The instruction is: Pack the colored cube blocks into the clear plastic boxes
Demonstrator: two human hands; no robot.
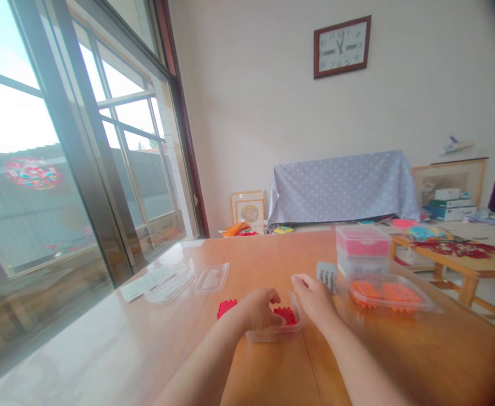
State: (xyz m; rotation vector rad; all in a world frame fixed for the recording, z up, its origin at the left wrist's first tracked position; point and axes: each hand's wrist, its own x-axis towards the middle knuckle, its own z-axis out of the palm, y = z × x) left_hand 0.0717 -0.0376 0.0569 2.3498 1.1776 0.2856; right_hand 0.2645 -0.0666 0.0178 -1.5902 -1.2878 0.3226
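My left hand reaches over a clear plastic container on the table, its fingers curved and apart from the thumb. By the thumb, inside the container, lies a red block with a toothed edge; I cannot make out any grip on it. A second red toothed block rests on the table left of that hand, partly behind the wrist. Just right of the container is my right hand, fingers curled in, with nothing visible in them. A grey ridged block stands behind it.
A clear container with orange blocks sits at the right, before stacked boxes with a pink one on top. Clear lids and papers lie on the left of the wooden table. Glass windows flank the left side.
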